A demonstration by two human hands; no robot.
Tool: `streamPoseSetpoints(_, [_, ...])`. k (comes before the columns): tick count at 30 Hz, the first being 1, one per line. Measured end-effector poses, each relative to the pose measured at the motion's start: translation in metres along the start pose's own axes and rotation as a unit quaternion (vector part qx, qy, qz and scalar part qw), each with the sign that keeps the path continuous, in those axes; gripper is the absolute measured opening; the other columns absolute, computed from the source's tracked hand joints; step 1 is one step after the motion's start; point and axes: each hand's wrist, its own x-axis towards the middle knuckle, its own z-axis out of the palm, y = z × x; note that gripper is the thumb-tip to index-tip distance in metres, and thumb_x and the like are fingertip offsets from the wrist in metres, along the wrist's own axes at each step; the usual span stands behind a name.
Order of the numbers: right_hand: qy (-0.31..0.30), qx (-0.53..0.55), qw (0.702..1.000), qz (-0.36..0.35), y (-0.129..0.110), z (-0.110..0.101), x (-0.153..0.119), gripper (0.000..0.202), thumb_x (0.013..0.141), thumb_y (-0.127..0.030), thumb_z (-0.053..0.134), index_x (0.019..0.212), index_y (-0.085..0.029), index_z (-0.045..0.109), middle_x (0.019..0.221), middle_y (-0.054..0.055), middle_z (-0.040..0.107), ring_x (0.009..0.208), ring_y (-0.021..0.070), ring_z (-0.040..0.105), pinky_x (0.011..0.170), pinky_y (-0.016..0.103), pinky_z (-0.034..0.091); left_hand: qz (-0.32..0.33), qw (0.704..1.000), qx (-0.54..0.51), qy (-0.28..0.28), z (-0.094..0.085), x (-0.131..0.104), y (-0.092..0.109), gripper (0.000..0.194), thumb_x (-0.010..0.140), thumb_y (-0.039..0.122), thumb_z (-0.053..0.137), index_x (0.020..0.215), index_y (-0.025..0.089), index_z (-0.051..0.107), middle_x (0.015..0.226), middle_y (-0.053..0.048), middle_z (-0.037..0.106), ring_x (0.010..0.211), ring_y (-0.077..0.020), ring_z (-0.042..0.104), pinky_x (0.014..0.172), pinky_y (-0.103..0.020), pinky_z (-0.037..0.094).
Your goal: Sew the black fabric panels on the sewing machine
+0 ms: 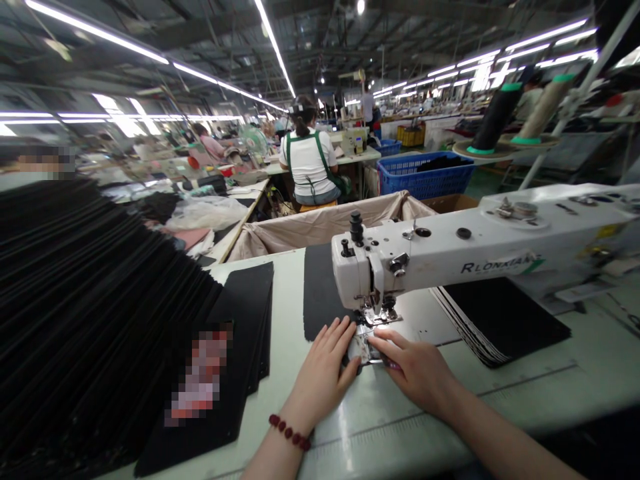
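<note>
My left hand (325, 370) lies with fingers stretched out, their tips at the near edge of a black panel (319, 290) beside the presser foot (383, 317). A dark red bead bracelet (289, 432) circles that wrist. My right hand (420, 373) reaches to the needle plate (364, 347) with its index finger forward and its other fingers curled. A small purplish thing shows under those fingers; its kind is hidden. Both hands are in front of the white sewing machine (425, 250). The black panel extends behind the machine's head, left of the needle.
A tall stack of black panels (100, 300) fills the left, with more panels (245, 327) beside it. Another stack (505, 317) lies under the machine arm. Beyond are a cloth-lined bin (300, 230), a blue basket (425, 177), thread cones (497, 120) and a seated person (309, 157).
</note>
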Motion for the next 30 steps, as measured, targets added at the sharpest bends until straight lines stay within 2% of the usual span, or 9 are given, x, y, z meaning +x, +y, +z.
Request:
streamPoseSetpoints(16, [0.007, 0.003, 1.000, -0.005, 0.0013, 0.0009, 0.0006, 0.058, 0.080, -0.014, 0.045, 0.135, -0.032, 0.043, 0.143, -0.002, 0.043, 0.111, 0.0202, 0.057, 0.093, 0.035, 0.044, -0.010, 1.000, -0.001, 0.000, -0.0008, 0.0007, 0.0000, 0.057, 0.094, 0.038, 0.043, 0.146, 0.028, 0.022, 0.152, -0.002, 0.026, 0.141, -0.0207, 0.019, 0.115, -0.047, 0.022])
streamPoseSetpoints(23, [0.010, 0.006, 1.000, -0.003, 0.0019, 0.0014, 0.0003, 0.056, 0.082, -0.015, 0.044, 0.135, -0.032, 0.043, 0.142, -0.001, 0.043, 0.111, 0.0204, 0.057, 0.090, 0.035, 0.045, -0.017, 1.000, -0.005, 0.015, -0.0002, -0.0004, 0.0003, 0.064, 0.092, 0.036, 0.047, 0.148, 0.026, 0.016, 0.153, -0.005, 0.023, 0.142, -0.0235, 0.013, 0.115, -0.050, 0.021])
streamPoseSetpoints(30, [0.017, 0.010, 1.000, -0.004, -0.0012, -0.0014, 0.0003, 0.057, 0.080, -0.015, 0.045, 0.135, -0.032, 0.043, 0.141, -0.001, 0.045, 0.110, 0.0202, 0.057, 0.089, 0.034, 0.045, -0.013, 1.000, 0.004, 0.025, 0.0044, 0.0002, -0.0034, 0.064, 0.093, 0.037, 0.046, 0.148, 0.024, 0.016, 0.153, -0.007, 0.023, 0.142, -0.0241, 0.014, 0.114, -0.050, 0.021])
